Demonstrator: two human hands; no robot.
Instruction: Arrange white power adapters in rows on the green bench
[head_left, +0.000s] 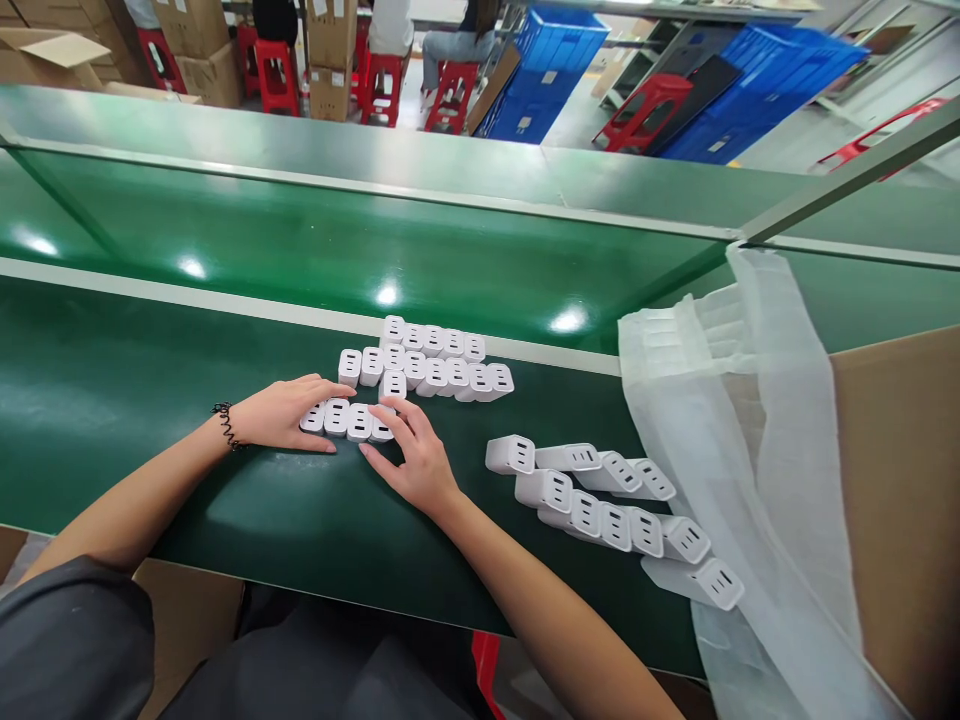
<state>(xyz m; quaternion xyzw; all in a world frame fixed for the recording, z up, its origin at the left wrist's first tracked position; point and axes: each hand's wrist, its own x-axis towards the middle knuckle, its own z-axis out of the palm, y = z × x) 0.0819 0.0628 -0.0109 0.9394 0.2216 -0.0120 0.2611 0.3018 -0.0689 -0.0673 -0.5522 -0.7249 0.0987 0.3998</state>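
Note:
White chargers with dark port slots in their upper faces stand in a short row point(348, 420) on the green worktop point(285, 510). My left hand point(279, 414) is at the row's left end, its fingers along the back and its thumb along the front. At the right end, my right hand point(415, 462) has its fingertips on the last charger point(382, 424) and its thumb at the front. A single charger point(394, 385) stands just behind, near the right fingertips. Two longer rows of chargers point(435, 375) stand farther back.
To the right, more chargers point(615, 525) lie tilted in loose rows beside a translucent white plastic liner point(757, 450) and a cardboard box point(900, 480). A green ledge point(450, 170) runs along the back. Beyond it are blue crates point(551, 60), red stools point(384, 88) and seated people.

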